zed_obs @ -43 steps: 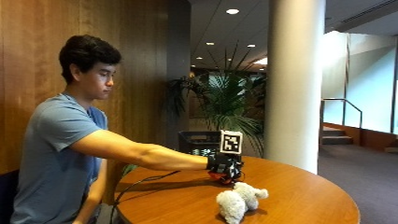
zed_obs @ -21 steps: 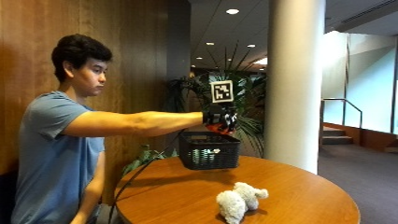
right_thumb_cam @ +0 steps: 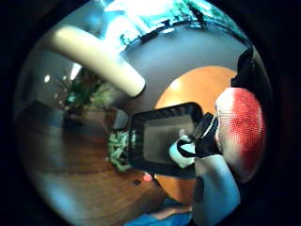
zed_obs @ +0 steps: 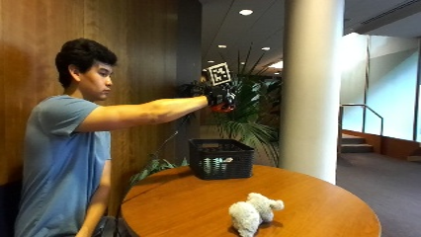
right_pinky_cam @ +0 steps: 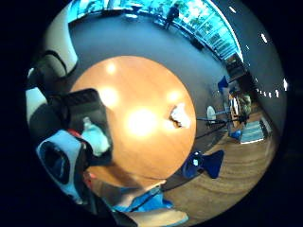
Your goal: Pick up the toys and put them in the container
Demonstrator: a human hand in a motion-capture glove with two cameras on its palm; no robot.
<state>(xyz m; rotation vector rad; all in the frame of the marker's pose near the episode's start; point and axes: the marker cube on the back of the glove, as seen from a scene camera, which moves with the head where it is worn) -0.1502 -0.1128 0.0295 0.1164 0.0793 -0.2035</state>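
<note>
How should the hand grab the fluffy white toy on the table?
Probably from straight above, fingers curling round the plump middle of the white plush toy. It lies low on its side on the round table, with open space all round, and its soft body should squash into a grip.

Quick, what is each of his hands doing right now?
Gloved right hand: raised above the black mesh basket, gripping a red-and-white toy.
Bare hand: out of sight, cannot be told.
</note>
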